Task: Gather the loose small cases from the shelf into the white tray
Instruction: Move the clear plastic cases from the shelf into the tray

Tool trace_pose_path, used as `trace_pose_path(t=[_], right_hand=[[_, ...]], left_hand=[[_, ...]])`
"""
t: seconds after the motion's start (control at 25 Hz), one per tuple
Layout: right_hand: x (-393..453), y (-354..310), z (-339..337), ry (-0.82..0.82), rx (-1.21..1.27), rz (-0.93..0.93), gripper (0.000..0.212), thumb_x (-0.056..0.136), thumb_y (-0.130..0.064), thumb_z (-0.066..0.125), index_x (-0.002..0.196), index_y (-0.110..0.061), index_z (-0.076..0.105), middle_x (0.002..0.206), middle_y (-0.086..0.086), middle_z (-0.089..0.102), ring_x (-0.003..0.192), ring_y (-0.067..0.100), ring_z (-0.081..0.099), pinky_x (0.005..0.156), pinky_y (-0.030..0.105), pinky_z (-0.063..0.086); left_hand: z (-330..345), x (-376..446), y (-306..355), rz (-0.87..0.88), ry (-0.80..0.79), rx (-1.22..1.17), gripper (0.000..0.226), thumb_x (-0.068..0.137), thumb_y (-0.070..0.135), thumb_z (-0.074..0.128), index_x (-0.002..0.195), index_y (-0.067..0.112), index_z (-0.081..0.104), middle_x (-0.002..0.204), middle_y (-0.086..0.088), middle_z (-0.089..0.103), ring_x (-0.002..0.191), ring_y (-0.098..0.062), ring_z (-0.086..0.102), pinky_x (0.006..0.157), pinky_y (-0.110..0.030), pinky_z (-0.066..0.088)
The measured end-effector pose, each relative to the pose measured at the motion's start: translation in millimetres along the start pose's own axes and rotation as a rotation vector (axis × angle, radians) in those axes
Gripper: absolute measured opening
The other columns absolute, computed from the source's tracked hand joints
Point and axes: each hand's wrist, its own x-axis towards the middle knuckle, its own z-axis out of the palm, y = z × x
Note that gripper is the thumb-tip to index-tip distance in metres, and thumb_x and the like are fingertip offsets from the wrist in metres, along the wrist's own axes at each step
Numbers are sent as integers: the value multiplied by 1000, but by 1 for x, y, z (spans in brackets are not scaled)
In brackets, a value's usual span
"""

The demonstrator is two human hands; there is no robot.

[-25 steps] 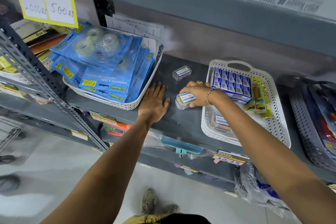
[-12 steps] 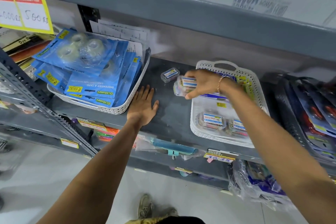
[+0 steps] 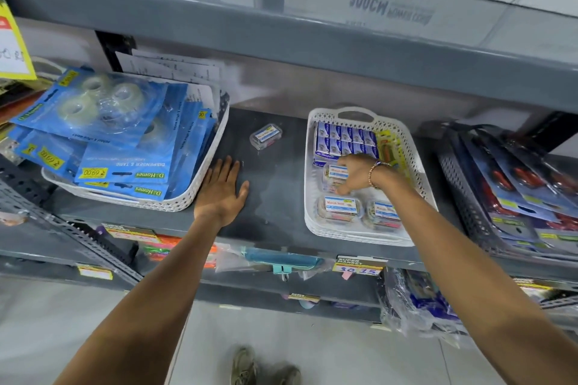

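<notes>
one small clear plastic case with a blue-white label (image 3: 266, 136) lies loose on the grey metal shelf (image 3: 275, 197), between the two baskets, its long axis slanting up to the right. it is beyond the left hand (image 3: 220, 192), which is nearer and rests flat, fingers released. the right hand (image 3: 355, 172) is inside the white perforated tray (image 3: 312, 166), fingers grasping another small clear case (image 3: 335, 172) above two cases lying there.
</notes>
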Motion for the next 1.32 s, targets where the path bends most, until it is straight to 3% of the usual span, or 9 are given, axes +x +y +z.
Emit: trace_pose_path(t=[0.16,0.28,0.52,0.64,0.72,1.0,1.08,1.16,1.32], right_hand=[[6,-5,13,39,12,-30,47,67,-27,75,108,-12,57,106,11,65,84,22,57,74,29,51],[5,-6,16,45,-3,-34,41,70,-23,74,105,-12,57,97,9,62,80,21,54,67,25,42],[4,-6,14,33,17,-32,50,72,-23,75,117,-12,55,116,12,63,91,22,56,76,25,45],[-6,0,-2,-18,114,-22,73,71,-30,80,133,-19,44,135,7,53,115,24,54,96,31,46],[-16,5,-19,6,243,-29,81,69,-30,82,138,-22,40,139,7,51,123,25,51,100,32,43],[11,-55,-39,296,350,-194,36,79,-19,71,115,-15,64,114,9,70,100,24,66,85,24,45],[35,-82,-29,349,318,-236,29,81,-16,67,110,-16,67,112,9,71,102,25,66,88,24,47],[59,-103,-22,425,187,-235,31,82,-16,63,113,-20,65,118,9,68,109,30,63,94,34,50],[106,-123,-15,397,-69,-281,62,80,-6,62,137,-24,44,147,3,44,130,30,46,104,43,43]], left_hand=[[0,1,0,-8,-6,-18,62,98,48,19,152,20,8,163,-1,2,149,-18,-2,121,-34,-1],[1,1,0,-7,-5,-18,62,98,48,19,153,20,8,163,-1,2,149,-18,-2,121,-35,-1],[2,2,-1,-6,-6,-14,63,97,50,17,152,21,7,163,0,2,149,-18,-2,121,-36,0],[2,2,-2,3,1,-25,64,97,50,17,152,20,8,163,-1,2,149,-18,-2,121,-35,-1],[3,1,-2,9,8,-36,64,97,50,17,152,20,9,163,-1,3,149,-18,-2,121,-34,-2],[-1,-1,0,-14,7,-10,64,96,50,17,152,20,8,163,-2,4,149,-19,-1,121,-35,-1],[-3,-1,2,-16,14,1,64,96,51,17,152,20,8,163,-2,4,149,-20,-1,121,-36,-3],[-3,-2,3,-17,18,7,65,96,51,18,152,20,8,163,-2,4,149,-20,-1,119,-35,-5],[-3,1,4,-41,-1,-5,65,96,50,20,153,21,6,163,0,1,149,-17,-4,118,-32,-7]])
